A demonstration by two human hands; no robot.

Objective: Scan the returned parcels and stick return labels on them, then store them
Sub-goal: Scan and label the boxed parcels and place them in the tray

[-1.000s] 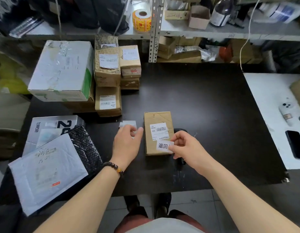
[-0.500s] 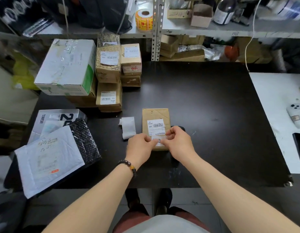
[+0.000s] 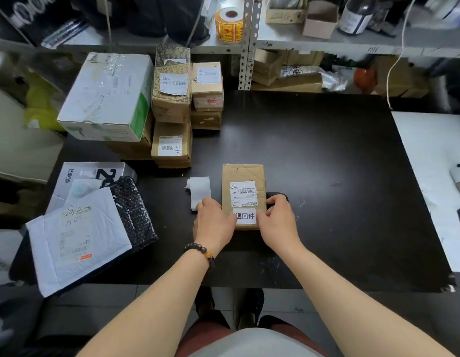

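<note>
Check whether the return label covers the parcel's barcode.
No, the return label lies on the parcel nearer the person than the shipping label, whose barcode is in plain view.

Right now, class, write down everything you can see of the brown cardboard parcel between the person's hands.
The cardboard parcel is a small, flat, brown box, creased on top, lying on the black table lengthwise away from the person. A white barcoded shipping label sits mid-top; a white return label with black characters lies at the near end. The left hand and right hand hold its near sides, thumbs touching the return label.
</note>
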